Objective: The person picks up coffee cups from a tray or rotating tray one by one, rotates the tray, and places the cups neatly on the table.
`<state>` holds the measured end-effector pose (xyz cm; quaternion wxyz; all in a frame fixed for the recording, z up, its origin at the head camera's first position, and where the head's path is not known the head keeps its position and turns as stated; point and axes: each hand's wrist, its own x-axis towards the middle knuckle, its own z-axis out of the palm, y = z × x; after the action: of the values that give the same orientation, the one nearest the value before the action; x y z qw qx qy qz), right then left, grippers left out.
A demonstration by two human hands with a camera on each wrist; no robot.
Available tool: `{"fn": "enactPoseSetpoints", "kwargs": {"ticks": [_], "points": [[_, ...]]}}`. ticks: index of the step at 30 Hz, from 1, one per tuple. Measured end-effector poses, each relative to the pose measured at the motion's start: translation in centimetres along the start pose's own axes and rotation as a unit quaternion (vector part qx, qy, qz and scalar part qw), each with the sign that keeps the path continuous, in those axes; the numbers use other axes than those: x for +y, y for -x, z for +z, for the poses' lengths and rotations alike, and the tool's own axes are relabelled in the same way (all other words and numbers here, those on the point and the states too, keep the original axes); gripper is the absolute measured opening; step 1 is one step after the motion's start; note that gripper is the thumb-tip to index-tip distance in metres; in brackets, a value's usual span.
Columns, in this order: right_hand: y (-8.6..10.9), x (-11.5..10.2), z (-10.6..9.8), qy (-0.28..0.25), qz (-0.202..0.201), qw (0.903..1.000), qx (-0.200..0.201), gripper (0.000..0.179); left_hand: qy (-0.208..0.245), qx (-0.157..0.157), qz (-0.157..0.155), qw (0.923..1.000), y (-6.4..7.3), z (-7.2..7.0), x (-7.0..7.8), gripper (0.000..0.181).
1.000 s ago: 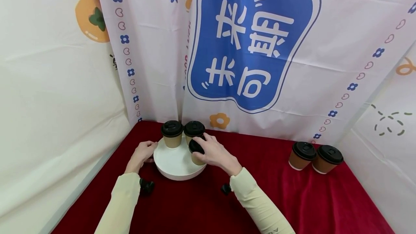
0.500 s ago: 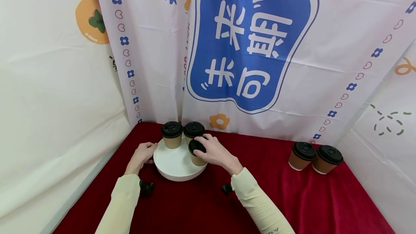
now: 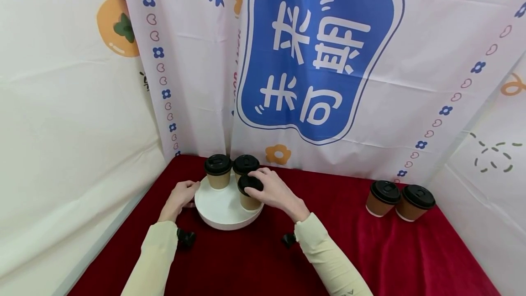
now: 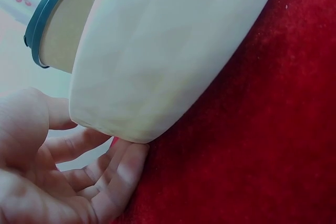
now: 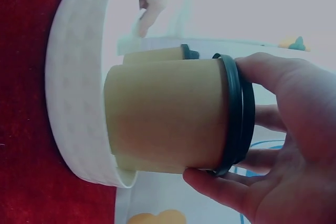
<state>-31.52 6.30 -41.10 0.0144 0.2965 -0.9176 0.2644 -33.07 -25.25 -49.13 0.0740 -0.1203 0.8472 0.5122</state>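
A white round tray [image 3: 222, 207] with a low patterned wall [image 4: 163, 51] sits on the red cloth. My left hand [image 3: 181, 198] holds its left edge, the fingers curled at the underside in the left wrist view. Two tan paper coffee cups with black lids stand at the tray's back, a left cup [image 3: 218, 180] and a right cup [image 3: 245, 164]. At the tray's right side, my right hand [image 3: 276, 192] grips a third coffee cup [image 5: 168, 114] around its black lid [image 5: 236, 114], thumb and fingers on opposite sides. This cup is upright, its base within the tray's rim.
Two darker brown coffee cups, a left one [image 3: 382, 200] and a right one [image 3: 412, 204], stand side by side at the back right of the red cloth [image 3: 328, 241]. A printed white curtain [image 3: 328, 150] hangs close behind.
The coffee cup in my right hand has shifted slightly right and straightened upright, the hand moving with it. My left hand stays at the tray's edge.
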Motion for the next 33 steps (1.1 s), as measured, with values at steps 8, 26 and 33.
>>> {"fn": "enactPoseSetpoints", "kwargs": {"ticks": [8, 26, 33], "points": [[0.5, 0.5, -1.4, -0.013, -0.007, 0.9996, 0.024, 0.051, -0.001, 0.0, 0.001, 1.0, -0.1, 0.1, -0.1, 0.05], [3.5, 5.2, -4.6, -0.016, 0.048, 0.9961, 0.073, 0.053, -0.003, -0.008, 0.005, 1.0, -0.2, 0.0, 0.0, 0.05], [4.9, 7.0, -5.3, -0.016, 0.058, 0.9949, 0.081, 0.054, -0.002, -0.009, 0.009, 0.9999, -0.1, -0.2, -0.2, 0.052]]}}
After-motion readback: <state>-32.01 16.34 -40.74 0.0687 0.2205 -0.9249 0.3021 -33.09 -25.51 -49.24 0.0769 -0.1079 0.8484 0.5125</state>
